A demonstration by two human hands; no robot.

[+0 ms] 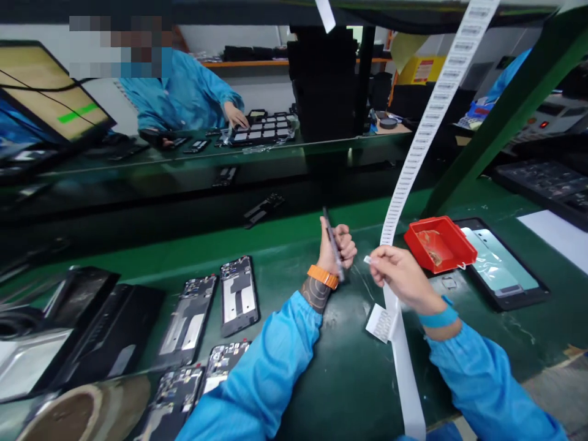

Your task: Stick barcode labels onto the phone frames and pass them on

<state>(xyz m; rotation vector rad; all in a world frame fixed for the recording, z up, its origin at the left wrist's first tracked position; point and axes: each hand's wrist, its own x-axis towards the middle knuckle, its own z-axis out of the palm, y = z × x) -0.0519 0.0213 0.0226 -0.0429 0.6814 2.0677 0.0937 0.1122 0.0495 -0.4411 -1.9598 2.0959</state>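
Note:
My left hand (343, 248), an orange band at its wrist, is closed around a thin dark phone part (331, 239) turned edge-on to me, so its faces are mostly hidden. To its right, my right hand (404, 278) pinches a small white label (367, 260) between thumb and fingertips. The label is apart from the phone part. A long strip of barcode labels (422, 131) hangs from above and passes behind my right hand. Below that hand, a printed label piece (380, 323) lies beside the strip's blank lower length (407, 380).
Several opened phones (239, 297) lie at left near black boxes (110, 331) and a tape roll (82, 410). A red bin (443, 263) and a dark tray (528, 298) with pale panels stand right. Across the bench, a person (197, 92) handles a parts tray.

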